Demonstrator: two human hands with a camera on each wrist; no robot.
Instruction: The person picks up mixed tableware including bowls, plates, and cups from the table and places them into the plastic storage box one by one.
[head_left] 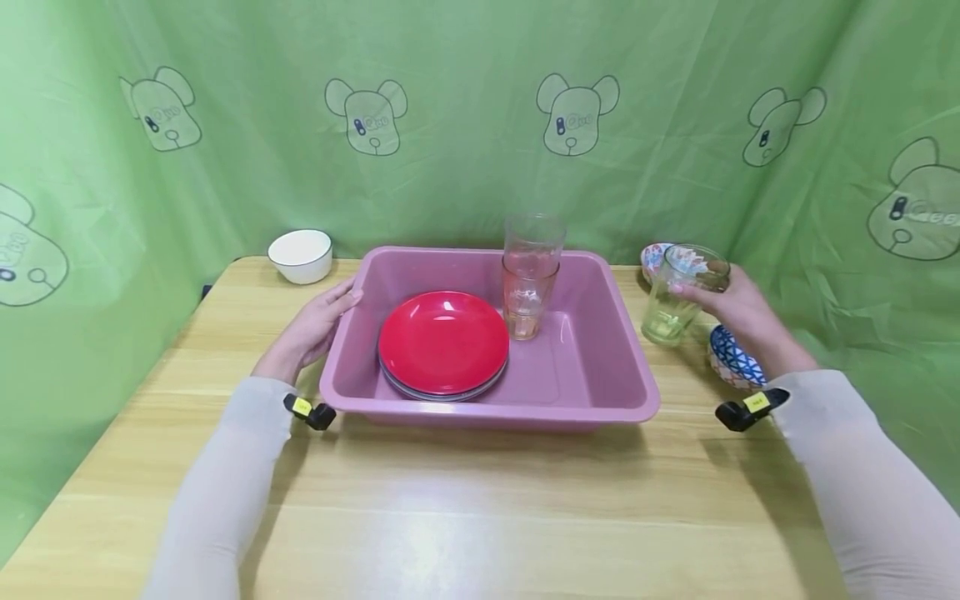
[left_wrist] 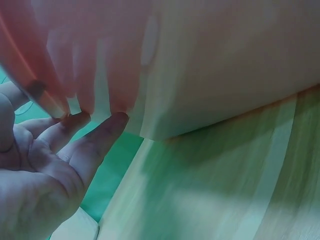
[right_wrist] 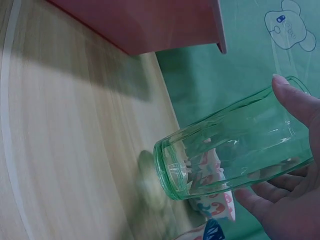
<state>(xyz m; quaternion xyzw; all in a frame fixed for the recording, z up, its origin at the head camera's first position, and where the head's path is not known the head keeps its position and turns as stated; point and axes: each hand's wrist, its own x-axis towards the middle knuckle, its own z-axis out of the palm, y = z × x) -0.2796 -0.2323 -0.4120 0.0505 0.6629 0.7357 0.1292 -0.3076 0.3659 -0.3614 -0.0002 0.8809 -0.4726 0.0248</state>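
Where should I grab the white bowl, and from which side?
Grip the white bowl by its near rim, the left hand probably coming from the front: it stands upright, mouth up, with the curtain behind and the tub to its right.

A pale, wood-grained bench [head_left: 480, 517] fills the lower part of the head view, with a soft patch of light shining on its near middle. Behind it and along both sides hangs a creased green curtain [head_left: 465, 133], printed with outlined cartoon animal heads that have large round ears. Near the far left corner sits an upright white bowl [head_left: 300, 258] with a thin dark rim. At the right are a multicoloured patterned bowl [head_left: 651, 257], partly hidden, and, nearer the viewer, a second bowl [head_left: 735, 358] with a blue-and-white lattice inside.
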